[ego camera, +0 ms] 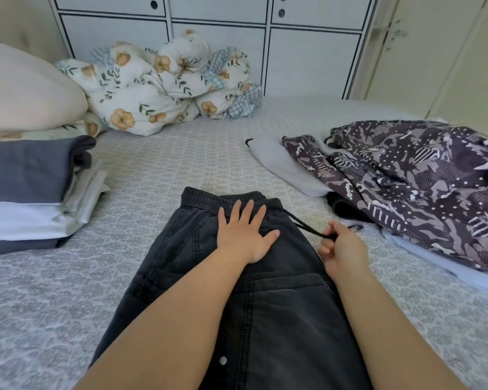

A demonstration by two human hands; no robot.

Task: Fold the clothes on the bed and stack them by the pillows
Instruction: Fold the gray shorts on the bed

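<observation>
Black drawstring pants (237,277) lie flat near centre of the bed (40,305). Left hand (244,235) presses flat below the waistband, fingers straight, likely pinning fabric. Right hand (340,246) pinches the drawstring (307,228), probably to tuck it before folding. Folded stack (26,187) sits left by the pillows (26,88).

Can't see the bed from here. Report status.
Left hand flat on black trousers. Right hand pinching drawstring. Patterned garment unfolded, right.

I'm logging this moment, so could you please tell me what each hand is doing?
Left hand: open, pressing flat on the trousers.
Right hand: pinching the drawstring.
</observation>
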